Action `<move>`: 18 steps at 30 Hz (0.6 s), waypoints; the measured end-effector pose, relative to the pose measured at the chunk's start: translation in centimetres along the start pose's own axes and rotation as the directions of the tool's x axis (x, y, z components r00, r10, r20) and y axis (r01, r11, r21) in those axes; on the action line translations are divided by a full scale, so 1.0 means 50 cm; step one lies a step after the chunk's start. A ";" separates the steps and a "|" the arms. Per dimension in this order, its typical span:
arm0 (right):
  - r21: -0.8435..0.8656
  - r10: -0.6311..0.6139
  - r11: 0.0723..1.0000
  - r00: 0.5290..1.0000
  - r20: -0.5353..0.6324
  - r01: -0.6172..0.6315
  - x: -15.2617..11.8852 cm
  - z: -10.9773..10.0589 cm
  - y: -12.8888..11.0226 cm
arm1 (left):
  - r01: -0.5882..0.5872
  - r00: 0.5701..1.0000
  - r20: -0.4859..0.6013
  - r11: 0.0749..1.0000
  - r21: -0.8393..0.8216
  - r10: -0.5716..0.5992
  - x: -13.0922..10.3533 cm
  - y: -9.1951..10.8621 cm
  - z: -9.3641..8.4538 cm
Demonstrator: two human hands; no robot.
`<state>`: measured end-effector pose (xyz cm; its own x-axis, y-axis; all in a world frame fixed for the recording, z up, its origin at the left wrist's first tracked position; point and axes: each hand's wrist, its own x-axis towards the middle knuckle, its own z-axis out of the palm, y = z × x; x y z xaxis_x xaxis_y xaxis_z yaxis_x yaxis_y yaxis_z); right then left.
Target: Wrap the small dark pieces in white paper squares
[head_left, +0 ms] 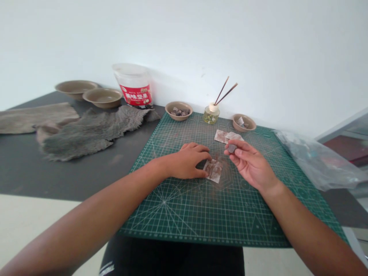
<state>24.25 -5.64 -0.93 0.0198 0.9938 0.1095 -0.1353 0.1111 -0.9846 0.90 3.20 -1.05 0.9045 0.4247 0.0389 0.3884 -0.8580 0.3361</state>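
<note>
My right hand point(253, 165) is raised over the mat, with a small grey stone point(232, 148) pinched between thumb and fingers. On the cutting mat below lies a crumpled, brown-stained square of paper point(214, 171). At its left edge rests my left hand point(191, 161), thumb and forefinger apart and touching the paper; it grips nothing that I can see. Behind my right fingers lie another stained paper piece point(220, 136) and a folded whitish one point(234, 136), partly hidden by the hand.
The green cutting mat point(184, 214) covers the dark table point(120, 168). At the back stand a bowl of stones point(178, 119), a reed diffuser point(211, 115) and a bowl with small pieces point(244, 128). Leftward are a plastic tub point(135, 94), two bowls and grey cloths point(86, 134); rightward, a plastic bag point(319, 161).
</note>
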 end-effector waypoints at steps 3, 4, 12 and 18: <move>-0.145 0.026 0.989 0.999 0.041 -0.020 -0.006 0.001 0.001 | 0.006 0.999 -0.045 1.000 0.013 -0.006 0.007 0.015 0.019; -0.240 0.021 0.971 0.998 0.062 -0.006 -0.009 0.002 0.001 | 0.014 0.998 -0.066 1.000 0.016 -0.013 0.010 0.022 0.025; -0.824 -0.046 0.451 0.931 0.362 0.343 -0.018 0.015 -0.009 | 0.043 0.993 -0.114 0.999 -0.003 -0.043 0.012 0.045 0.033; -0.787 -0.025 0.357 0.848 0.530 0.502 -0.012 0.019 -0.006 | 0.012 0.992 -0.125 0.999 0.037 -0.007 0.007 0.044 0.029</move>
<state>23.35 -6.25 -0.55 -0.5044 0.8423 0.1900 0.7416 0.5353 -0.4043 2.31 1.03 -1.65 0.8727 0.4634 0.1536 0.4052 -0.8631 0.3013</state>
